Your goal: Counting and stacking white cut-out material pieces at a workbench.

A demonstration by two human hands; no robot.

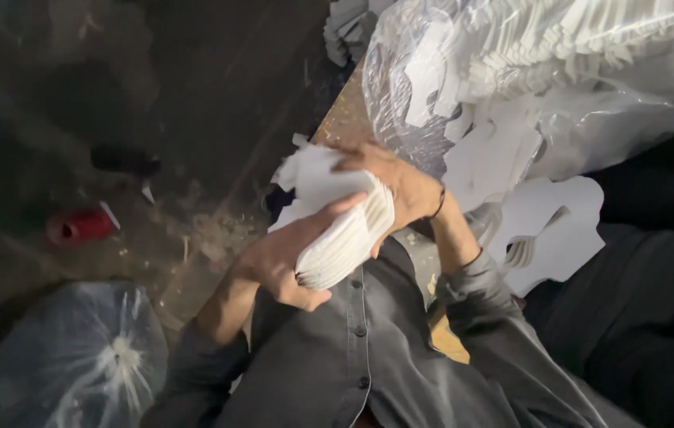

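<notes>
Both my hands hold a thick stack of white cut-out sheets (335,222) in front of my grey shirt. My left hand (285,257) grips the stack's lower edge from below, thumb on top. My right hand (396,184) is clasped over the upper right side of the stack, fingers spread across the top sheet. A thin dark band circles my right wrist. The stack's edge shows many thin layers, slightly fanned.
A big clear plastic bag (543,71) full of white cut pieces lies at upper right, with loose white cut-outs (547,226) spilling below it on a wooden board (346,119). A tied clear bag (75,357) sits at lower left; a red object (79,224) lies on the dark littered floor.
</notes>
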